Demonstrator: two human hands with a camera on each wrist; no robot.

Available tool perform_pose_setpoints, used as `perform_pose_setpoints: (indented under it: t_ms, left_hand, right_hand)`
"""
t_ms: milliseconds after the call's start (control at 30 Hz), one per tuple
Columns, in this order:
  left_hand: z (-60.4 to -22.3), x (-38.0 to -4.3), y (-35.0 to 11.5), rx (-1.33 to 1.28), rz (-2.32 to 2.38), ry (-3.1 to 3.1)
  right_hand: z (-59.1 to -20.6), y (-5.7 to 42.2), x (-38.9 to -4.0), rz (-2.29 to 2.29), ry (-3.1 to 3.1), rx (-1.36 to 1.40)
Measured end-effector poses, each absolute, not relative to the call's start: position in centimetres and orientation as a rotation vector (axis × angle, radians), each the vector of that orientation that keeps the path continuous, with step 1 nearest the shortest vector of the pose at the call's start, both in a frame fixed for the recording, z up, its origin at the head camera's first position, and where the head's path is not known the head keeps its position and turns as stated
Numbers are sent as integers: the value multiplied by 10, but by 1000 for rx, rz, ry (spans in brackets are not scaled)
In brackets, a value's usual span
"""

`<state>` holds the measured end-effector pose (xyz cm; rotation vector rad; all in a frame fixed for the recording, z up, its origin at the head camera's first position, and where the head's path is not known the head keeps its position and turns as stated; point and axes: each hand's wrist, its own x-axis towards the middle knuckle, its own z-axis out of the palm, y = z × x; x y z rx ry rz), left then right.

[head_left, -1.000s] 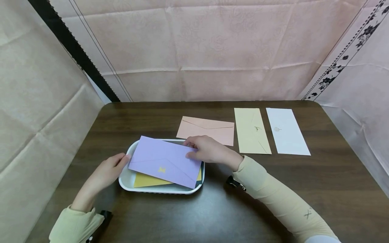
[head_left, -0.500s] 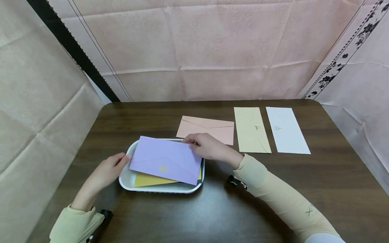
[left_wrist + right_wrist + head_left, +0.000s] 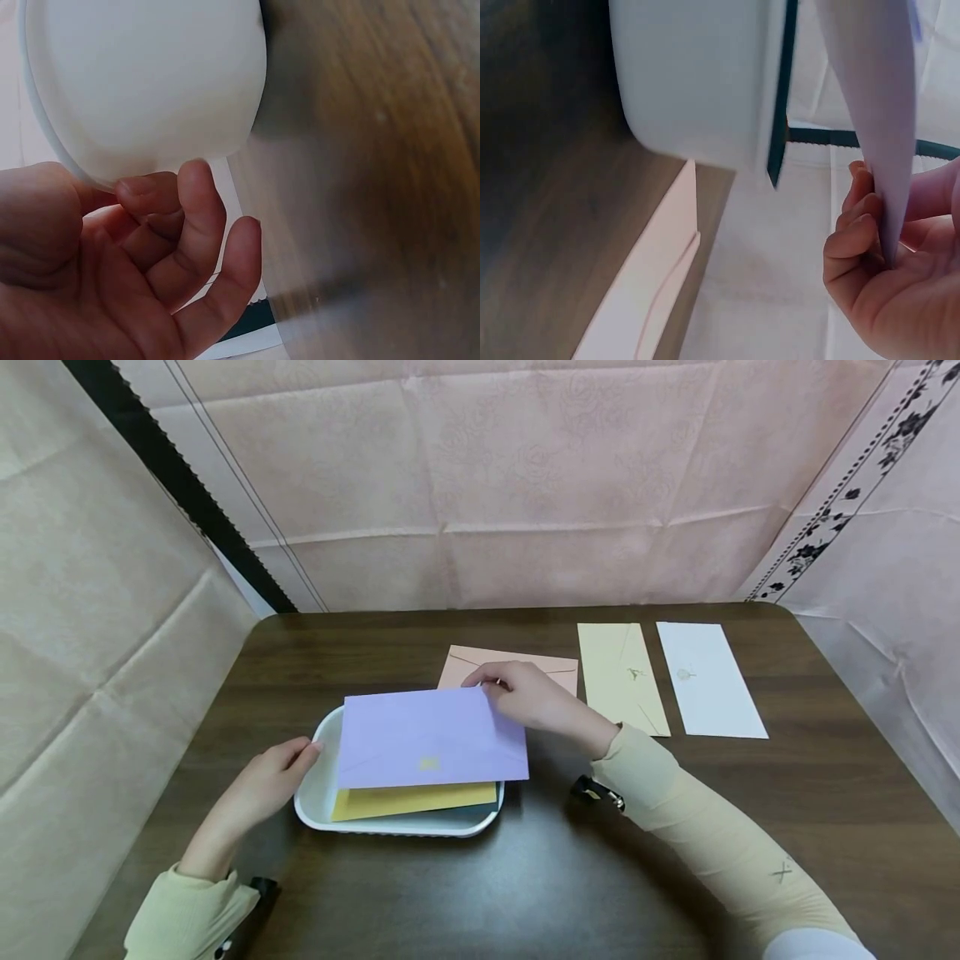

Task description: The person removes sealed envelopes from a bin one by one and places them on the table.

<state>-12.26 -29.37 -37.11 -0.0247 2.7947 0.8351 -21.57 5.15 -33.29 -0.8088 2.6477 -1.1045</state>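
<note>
My right hand (image 3: pixel 528 697) pinches the far right corner of a lavender envelope (image 3: pixel 431 735), with the thumb on one face and the fingers on the other. In the right wrist view the envelope (image 3: pixel 881 97) stands lifted clear of the tray's rim. Beneath it, a yellow envelope (image 3: pixel 412 800) and a dark green one (image 3: pixel 472 814) lie in a white tray (image 3: pixel 318 793), mostly hidden. At the tray's left end my left hand (image 3: pixel 262 785) pinches the rim. The left wrist view shows thumb and index on that rim, the other fingers bent loosely beneath.
Behind the tray a pink envelope (image 3: pixel 510 660) lies on the brown table (image 3: pixel 600 877), partly covered by my right hand. Right of it are a pale yellow envelope (image 3: pixel 618 668) and a white one (image 3: pixel 708 681). Pale cloth (image 3: pixel 525 485) hangs around the table.
The lavender envelope has risen and shifted right, turning nearly level with the table edge. My right hand moved up and right with it. The left hand and tray stayed put.
</note>
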Motion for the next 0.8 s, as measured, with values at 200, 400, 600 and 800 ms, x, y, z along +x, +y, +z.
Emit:
perform_pose_setpoints:
  t_ms: [200,400,600,800]
  left_hand:
    - [-371,-122,-293,-72,824,2773]
    - [-373,-122,-293,-105,842,2749]
    - [-373,-123,-294,-145,846,2720]
    - [-374,-124,-293,-132,838,2729]
  right_hand:
    - [-326,68,-221,-1083,2693,-793]
    - [-323,85,-224,-1061,2726,-741]
    - [-319,103,-230,-1082,2729,-709]
    - [-314,126,-232,-1122,2717,-640]
